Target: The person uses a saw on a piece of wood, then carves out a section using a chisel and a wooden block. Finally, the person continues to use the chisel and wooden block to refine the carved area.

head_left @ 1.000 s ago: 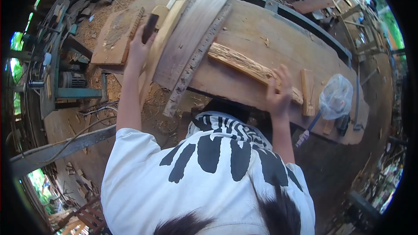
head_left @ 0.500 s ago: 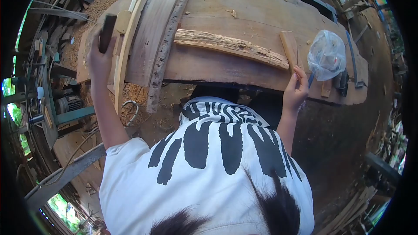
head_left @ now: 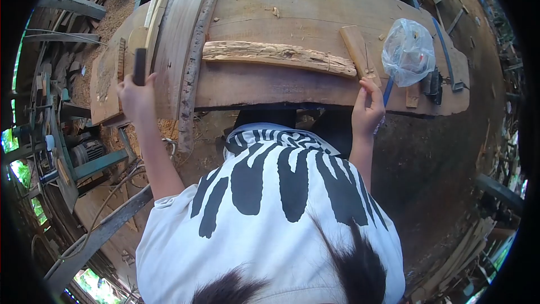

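Note:
My left hand (head_left: pixel 138 94) is closed around a dark rectangular block (head_left: pixel 139 67), which stands up out of the fist at the table's left side. Right by its thumb is the near end of a pale wooden strip (head_left: pixel 154 28). My right hand (head_left: pixel 368 107) pinches the near end of a short light board (head_left: pixel 354 45), and a thin dark rod shows just above its fingertips. A long rough-faced piece of wood (head_left: pixel 275 54) lies across the table, its right end close to that board.
A wide plank (head_left: pixel 180 28) and a bark-edged slat (head_left: pixel 194 67) lie on the wooden table (head_left: pixel 247 90), the slat jutting past the near edge. At right are a clear plastic bag (head_left: pixel 408 53), a blue-handled tool and a dark metal tool (head_left: pixel 432 85). A motor (head_left: pixel 89 152) stands at left.
The view has shifted. My left hand with the dark block has come nearer and rightward beside the planks. The pale strip no longer juts past the near edge. My right hand stays at the short board.

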Demonstrator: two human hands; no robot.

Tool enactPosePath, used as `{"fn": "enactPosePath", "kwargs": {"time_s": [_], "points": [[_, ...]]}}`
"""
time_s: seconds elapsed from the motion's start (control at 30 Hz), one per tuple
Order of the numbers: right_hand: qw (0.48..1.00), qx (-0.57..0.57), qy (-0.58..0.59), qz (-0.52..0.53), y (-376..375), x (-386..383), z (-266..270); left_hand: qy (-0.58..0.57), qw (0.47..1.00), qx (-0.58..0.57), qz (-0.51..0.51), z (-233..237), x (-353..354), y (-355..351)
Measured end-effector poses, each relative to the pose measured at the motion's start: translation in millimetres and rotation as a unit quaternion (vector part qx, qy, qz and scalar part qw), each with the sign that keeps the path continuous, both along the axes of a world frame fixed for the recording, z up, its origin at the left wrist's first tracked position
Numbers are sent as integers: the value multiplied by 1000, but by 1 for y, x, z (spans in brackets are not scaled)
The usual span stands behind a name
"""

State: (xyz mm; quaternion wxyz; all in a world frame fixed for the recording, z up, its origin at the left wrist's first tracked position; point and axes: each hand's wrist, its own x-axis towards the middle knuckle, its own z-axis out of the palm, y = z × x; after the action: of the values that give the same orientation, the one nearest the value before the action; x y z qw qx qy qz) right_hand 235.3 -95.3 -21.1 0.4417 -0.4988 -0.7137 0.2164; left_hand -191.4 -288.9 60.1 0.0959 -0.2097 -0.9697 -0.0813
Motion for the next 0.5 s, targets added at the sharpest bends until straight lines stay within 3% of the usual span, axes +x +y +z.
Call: {"fn": "enactPosePath", "kwargs": {"time_s": [0.07, 0.13, 0.2, 0.5], "points": [[1000, 7, -7, -7, -1, 2, 0, 53, 996, -34, 69, 1, -11, -12], [1000, 12, -9, -8, -1, 3, -2, 3, 997, -50, 64, 8, -19, -21], [1000, 17, -11, -10, 0, 2, -3, -129, 987, -57, 83, 5, -30, -29], [997, 63, -29, -19, 7, 4, -2, -223, 974, -21, 25, -8, -47, -61]]}}
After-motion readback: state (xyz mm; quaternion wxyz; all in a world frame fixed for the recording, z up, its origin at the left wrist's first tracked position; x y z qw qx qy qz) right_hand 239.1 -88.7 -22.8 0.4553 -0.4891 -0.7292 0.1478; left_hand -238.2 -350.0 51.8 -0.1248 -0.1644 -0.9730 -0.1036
